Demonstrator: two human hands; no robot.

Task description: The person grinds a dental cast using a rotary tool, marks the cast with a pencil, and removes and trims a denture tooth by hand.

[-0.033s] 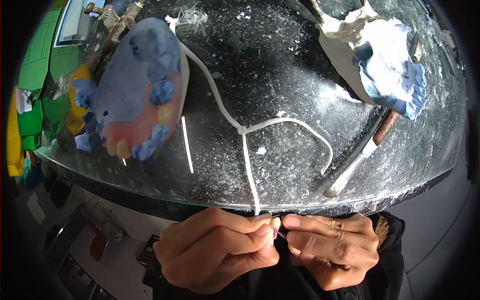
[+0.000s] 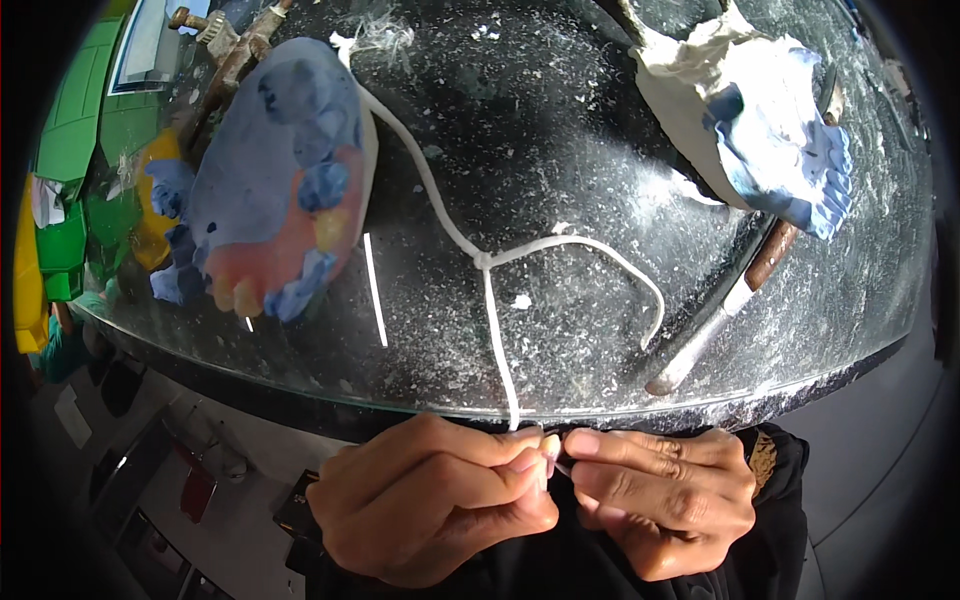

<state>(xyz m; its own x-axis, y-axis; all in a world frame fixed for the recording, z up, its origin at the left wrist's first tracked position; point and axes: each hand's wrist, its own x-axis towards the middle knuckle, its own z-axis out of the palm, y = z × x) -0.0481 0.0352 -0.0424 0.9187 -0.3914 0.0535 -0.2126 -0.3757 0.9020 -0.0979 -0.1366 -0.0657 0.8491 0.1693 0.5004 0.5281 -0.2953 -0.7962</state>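
Note:
A white forked cord (image 2: 497,335) runs down the dark glass tabletop (image 2: 570,330) and over its near edge. My left hand (image 2: 435,500) is closed there, the cord's end pinched between thumb and fingers. Close beside it, my right hand (image 2: 670,495) is closed too, its fingertips almost meeting the left ones. Something small and dark shows between the fingertips, but I cannot make out what it is. The cord's fork lies mid-table; one branch curls right, and the other runs up behind the dental model (image 2: 265,190) on the left, which is blue with pink gum and yellowish teeth.
On the right, a blue-and-white dental model (image 2: 780,130) stands mounted on white plaster. A knife with a brown handle (image 2: 735,300) lies partly under it. Metal articulator parts (image 2: 225,50) rise behind the left model. Green bins (image 2: 75,130) stand far left. White crumbs litter the glass.

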